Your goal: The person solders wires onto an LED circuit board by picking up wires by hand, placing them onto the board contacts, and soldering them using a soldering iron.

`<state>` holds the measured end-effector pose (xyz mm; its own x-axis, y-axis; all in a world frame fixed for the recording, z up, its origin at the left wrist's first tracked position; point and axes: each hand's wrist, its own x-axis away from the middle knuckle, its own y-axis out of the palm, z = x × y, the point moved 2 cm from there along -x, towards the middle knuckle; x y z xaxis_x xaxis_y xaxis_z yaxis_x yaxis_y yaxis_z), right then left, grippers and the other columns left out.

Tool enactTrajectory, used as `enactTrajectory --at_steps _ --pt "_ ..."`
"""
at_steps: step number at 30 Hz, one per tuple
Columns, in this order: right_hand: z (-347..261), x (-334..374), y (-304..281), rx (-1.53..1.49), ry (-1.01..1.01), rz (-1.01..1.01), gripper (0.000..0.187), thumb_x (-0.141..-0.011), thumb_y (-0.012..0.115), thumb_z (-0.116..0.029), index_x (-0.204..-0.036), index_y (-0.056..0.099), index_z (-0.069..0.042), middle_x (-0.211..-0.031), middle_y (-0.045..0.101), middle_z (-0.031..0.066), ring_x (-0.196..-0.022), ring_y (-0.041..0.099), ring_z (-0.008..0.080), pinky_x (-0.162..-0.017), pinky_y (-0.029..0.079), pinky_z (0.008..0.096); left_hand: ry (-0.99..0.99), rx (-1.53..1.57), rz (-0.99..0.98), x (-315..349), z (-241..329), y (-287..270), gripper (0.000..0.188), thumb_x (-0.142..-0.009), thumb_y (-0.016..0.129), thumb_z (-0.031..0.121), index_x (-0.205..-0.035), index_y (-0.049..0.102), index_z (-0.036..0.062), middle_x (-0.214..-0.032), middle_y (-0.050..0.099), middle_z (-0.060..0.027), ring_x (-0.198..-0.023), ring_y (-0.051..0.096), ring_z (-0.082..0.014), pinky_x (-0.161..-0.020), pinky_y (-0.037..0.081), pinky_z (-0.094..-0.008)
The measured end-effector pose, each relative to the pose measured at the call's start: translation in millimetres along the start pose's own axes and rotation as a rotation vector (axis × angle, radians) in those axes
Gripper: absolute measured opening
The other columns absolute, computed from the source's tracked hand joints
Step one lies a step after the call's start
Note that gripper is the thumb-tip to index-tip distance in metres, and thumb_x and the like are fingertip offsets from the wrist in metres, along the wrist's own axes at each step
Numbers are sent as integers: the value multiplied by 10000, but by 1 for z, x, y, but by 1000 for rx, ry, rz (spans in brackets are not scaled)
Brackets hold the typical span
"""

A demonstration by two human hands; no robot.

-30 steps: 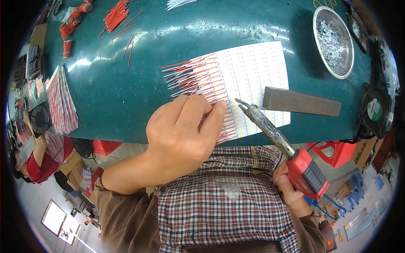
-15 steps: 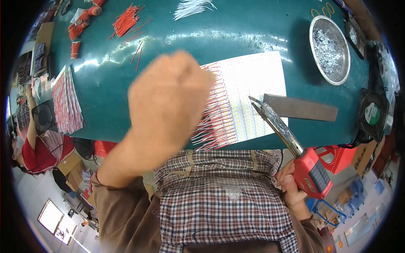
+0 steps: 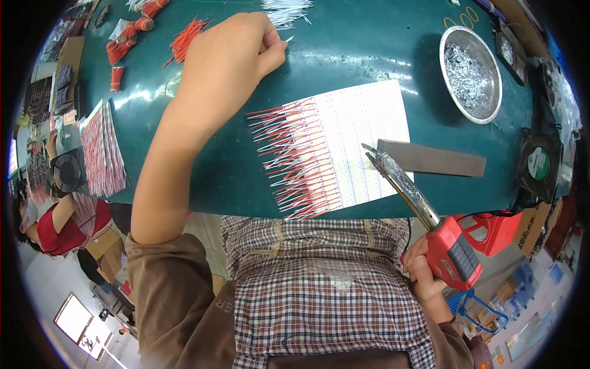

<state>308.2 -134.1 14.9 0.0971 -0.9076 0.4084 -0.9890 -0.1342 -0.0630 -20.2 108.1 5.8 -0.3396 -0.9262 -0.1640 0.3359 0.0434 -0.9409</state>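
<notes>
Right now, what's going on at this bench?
A person at a green table holds a red-handled soldering iron in the right hand, its tip over a white sheet lined with red wires. The left hand reaches to loose silver wires at the far edge.

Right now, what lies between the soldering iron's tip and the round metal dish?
In the head view, a flat grey bar and bare green table lie between the soldering iron and dish.

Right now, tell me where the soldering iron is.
In the head view, lower right: the right hand grips the red soldering iron, its tip over the white board's right edge, beside the grey block.
</notes>
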Motion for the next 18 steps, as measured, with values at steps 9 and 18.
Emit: enactTrajectory --at_steps 9,18 --pt "3 5 -8 6 23 -22 55 -936 632 -48 -928 635 7 -767 620 74 -669 601 176 -616 492 315 176 110 140 60 65 -11 199 -785 786 16 -971 744 73 -807 667 -53 -639 601 -193 -562 470 -320" --pt "11 10 -10 206 46 -48 142 -843 744 -95 -947 699 -8 -807 672 91 -674 652 227 -634 515 331 295 175 134 106 84 5 336 -667 808 -13 -997 768 34 -738 586 -25 -618 587 -180 -494 423 -303"
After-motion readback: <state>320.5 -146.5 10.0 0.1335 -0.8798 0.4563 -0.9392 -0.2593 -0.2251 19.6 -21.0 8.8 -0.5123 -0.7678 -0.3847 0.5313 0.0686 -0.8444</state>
